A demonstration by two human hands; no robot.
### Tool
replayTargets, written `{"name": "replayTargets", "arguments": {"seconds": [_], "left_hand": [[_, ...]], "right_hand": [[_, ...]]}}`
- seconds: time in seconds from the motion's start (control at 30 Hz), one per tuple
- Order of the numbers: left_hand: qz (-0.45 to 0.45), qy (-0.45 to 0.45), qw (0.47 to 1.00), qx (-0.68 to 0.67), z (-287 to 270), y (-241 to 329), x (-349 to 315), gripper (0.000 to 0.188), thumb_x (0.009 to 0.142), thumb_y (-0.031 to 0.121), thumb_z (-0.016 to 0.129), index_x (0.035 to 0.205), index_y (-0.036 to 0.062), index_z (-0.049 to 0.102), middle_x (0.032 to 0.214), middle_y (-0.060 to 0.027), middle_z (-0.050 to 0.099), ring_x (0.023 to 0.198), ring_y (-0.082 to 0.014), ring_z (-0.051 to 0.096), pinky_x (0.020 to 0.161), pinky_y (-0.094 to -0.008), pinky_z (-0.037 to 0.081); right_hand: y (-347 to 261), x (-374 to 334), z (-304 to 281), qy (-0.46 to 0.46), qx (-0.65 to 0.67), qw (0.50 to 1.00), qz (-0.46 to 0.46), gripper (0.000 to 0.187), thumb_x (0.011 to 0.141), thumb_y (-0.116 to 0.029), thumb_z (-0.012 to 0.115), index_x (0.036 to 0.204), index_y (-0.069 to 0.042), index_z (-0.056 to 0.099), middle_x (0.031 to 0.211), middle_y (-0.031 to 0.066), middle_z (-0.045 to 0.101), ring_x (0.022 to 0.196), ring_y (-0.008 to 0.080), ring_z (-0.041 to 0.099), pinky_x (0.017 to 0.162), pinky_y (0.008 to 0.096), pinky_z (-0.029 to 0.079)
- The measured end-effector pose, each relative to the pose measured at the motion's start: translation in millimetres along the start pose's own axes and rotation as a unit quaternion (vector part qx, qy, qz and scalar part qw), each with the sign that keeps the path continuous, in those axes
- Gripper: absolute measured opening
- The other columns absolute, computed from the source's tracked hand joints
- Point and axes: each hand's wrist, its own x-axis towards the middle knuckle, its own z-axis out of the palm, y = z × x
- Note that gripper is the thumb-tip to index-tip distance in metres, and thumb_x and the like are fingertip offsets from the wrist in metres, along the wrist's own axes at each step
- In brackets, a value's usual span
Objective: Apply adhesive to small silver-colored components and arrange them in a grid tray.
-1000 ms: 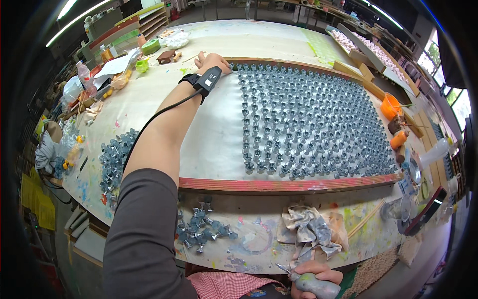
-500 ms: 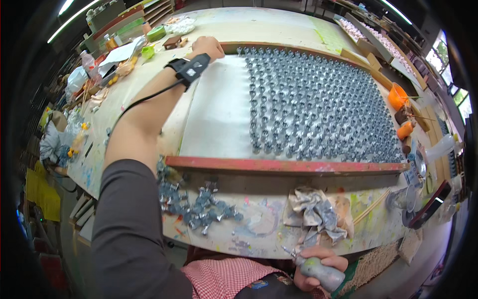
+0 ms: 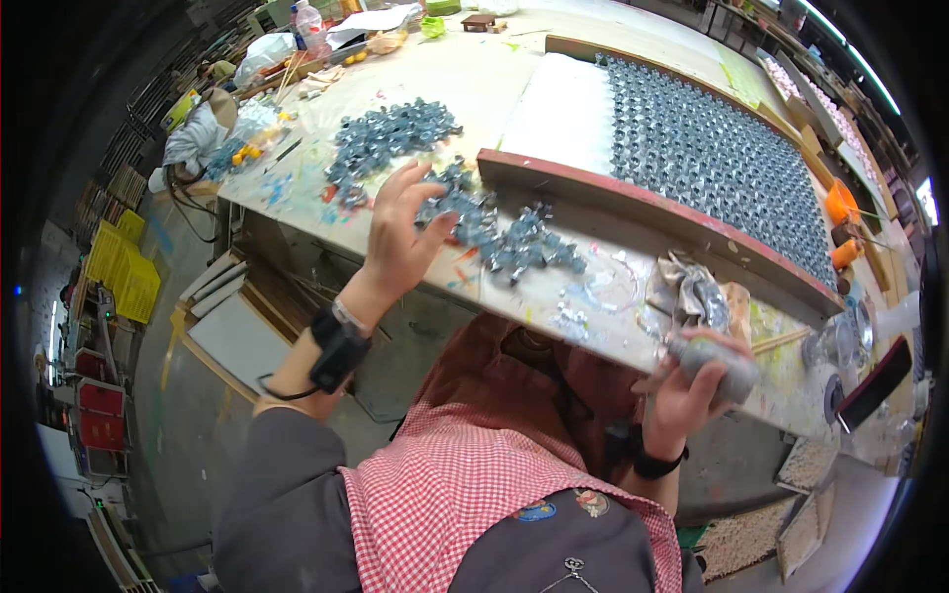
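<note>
My left hand (image 3: pixel 400 232) hovers over the near table edge, fingers apart and holding nothing. Beside it lie heaps of small blue-grey pieces with shiny silvery parts (image 3: pixel 390 138); more of them (image 3: pixel 524 242) spread along the front of the table. In my right hand (image 3: pixel 682 395) is a small grey squeeze bottle (image 3: pixel 717 368), gripped near a crumpled, stained cloth (image 3: pixel 689 292). Beyond, a white board (image 3: pixel 563 109) carries many rows of the same kind of pieces (image 3: pixel 712 158), its left part bare. A red-painted wooden strip (image 3: pixel 643 212) runs along its near side.
Toward the right edge stand an orange cup (image 3: pixel 841 203), clear plastic containers (image 3: pixel 840 341) and a dark phone-like device (image 3: pixel 875 383). Bottles, bags and papers (image 3: pixel 311 30) crowd the far left. Yellow crates (image 3: pixel 124 272) and leaning boards (image 3: pixel 232 326) are on the floor at left.
My left hand has come back from the board's far left corner to the loose pieces, its fingers spreading. My right hand has raised the squeeze bottle beside the cloth. The view has shifted.
</note>
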Motion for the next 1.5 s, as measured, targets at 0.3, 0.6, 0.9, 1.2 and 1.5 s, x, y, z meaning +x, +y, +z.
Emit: {"name": "replayTargets", "arguments": {"seconds": [0.3,0.6,0.9,1.2,1.5], "left_hand": [[-0.028,0.128,0.991,-0.015,10.7,-8.9,-5.2,0.020,0.081,0.019,0.059,0.089,0.0003,0.056,0.102,-0.0197,0.057,0.102,-0.0359,0.049,0.090,-0.0430,0.035],[-0.076,0.121,0.990,-0.008,10.4,-10.0,-7.5,0.024,0.080,0.019,0.061,0.067,0.0013,0.051,0.095,-0.0208,0.059,0.101,-0.0360,0.050,0.088,-0.0423,0.036],[-0.076,0.129,0.989,-0.007,14.0,-14.0,-4.5,0.019,0.077,0.018,0.063,0.075,0.0010,0.056,0.084,-0.0152,0.059,0.086,-0.0313,0.053,0.078,-0.0383,0.040],[-0.116,0.089,0.989,0.005,15.7,-14.7,-4.2,0.015,0.077,0.017,0.061,0.080,0.0023,0.060,0.085,-0.0146,0.061,0.088,-0.0301,0.055,0.080,-0.0368,0.041],[-0.117,0.140,0.983,-0.007,13.2,-19.8,-6.4,0.017,0.084,0.019,0.056,0.081,0.0026,0.053,0.080,-0.0128,0.059,0.079,-0.0299,0.055,0.072,-0.0374,0.042]], "right_hand": [[3.1,11.9,-5.8,0.072,0.046,0.994,0.075,0.022,0.086,-0.024,0.057,0.095,-0.004,0.052,0.071,0.0076,0.059,0.052,0.0146,0.057,0.038,0.0241,0.043],[-0.1,14.9,-1.9,0.077,0.046,0.993,0.071,0.017,0.086,-0.020,0.057,0.091,-0.005,0.051,0.071,0.0055,0.057,0.048,0.0119,0.053,0.038,0.0224,0.040],[9.1,22.0,-6.2,0.088,0.034,0.993,0.063,0.020,0.082,-0.021,0.063,0.088,-0.006,0.051,0.070,0.0054,0.057,0.049,0.0137,0.055,0.036,0.0250,0.043],[3.1,20.5,-1.5,0.084,0.018,0.995,0.056,0.023,0.083,-0.022,0.061,0.079,-0.002,0.050,0.063,0.0058,0.053,0.041,0.0135,0.048,0.036,0.0258,0.041],[4.5,18.7,-2.1,0.082,0.020,0.995,0.055,0.023,0.083,-0.022,0.062,0.079,-0.002,0.051,0.061,0.0065,0.054,0.040,0.0134,0.048,0.036,0.0253,0.040]]}}
